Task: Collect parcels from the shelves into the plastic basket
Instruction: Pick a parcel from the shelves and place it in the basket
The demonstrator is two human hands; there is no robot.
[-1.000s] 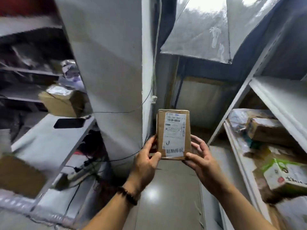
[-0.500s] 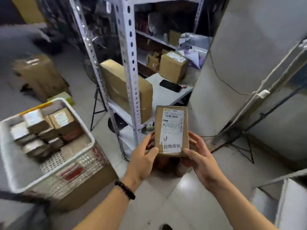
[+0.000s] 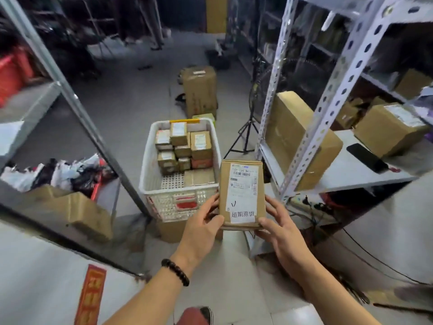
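Parcel [image 3: 241, 194] is pinched label-up between left hand [image 3: 201, 227] and right hand [image 3: 278, 231], seemingly for reading. Plastic basket [image 3: 150, 165] is set just beyond.

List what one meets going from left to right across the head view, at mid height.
Pile of bags → white plastic basket → labelled parcel → large cardboard box → black phone.

We cannot read the small print on the parcel [image 3: 241, 191]. It hides the 4 o'clock corner of the plastic basket [image 3: 150, 165]. At 9 o'clock a red crate [image 3: 9, 73] is blurred and edge-cut; at 6 o'clock a shoe [image 3: 196, 316] is cut off.
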